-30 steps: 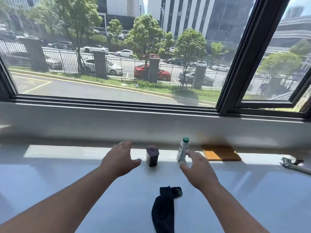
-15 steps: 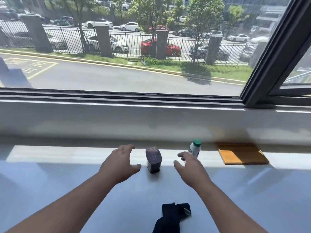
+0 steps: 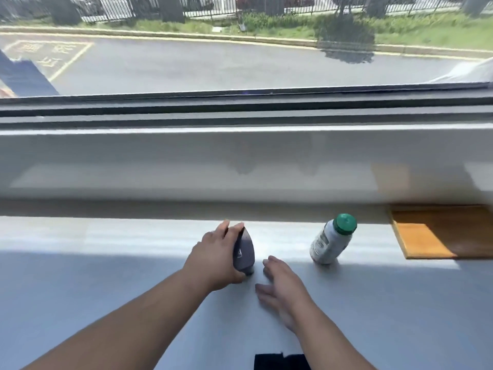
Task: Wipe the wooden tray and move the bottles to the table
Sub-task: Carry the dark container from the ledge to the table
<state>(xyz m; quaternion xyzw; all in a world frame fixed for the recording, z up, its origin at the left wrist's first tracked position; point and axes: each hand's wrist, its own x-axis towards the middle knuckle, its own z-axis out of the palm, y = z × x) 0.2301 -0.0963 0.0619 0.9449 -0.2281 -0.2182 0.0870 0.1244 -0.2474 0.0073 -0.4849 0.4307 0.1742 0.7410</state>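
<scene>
The left hand (image 3: 217, 259) is wrapped around a dark, squat bottle (image 3: 244, 252) on the smooth grey table (image 3: 80, 276), while the right hand (image 3: 282, 287) hovers just beside it, fingers spread and empty. Further right a white plastic bottle (image 3: 329, 244) with a green cap stands tilted, then the flat wooden tray (image 3: 432, 236) by the wall, bare on the part that shows; a black cloth (image 3: 280, 362) lies at the near edge.

— Where's the dark bottle (image 3: 244, 251)?
— In the left hand (image 3: 214, 256), fingers wrapped round it, tilted.
— The white bottle (image 3: 329, 243) with the green cap?
— Beyond and right of the right hand (image 3: 282, 289), untouched, leaning.
— And the wooden tray (image 3: 437, 231)?
— Farther right, flat, partly sunlit.
</scene>
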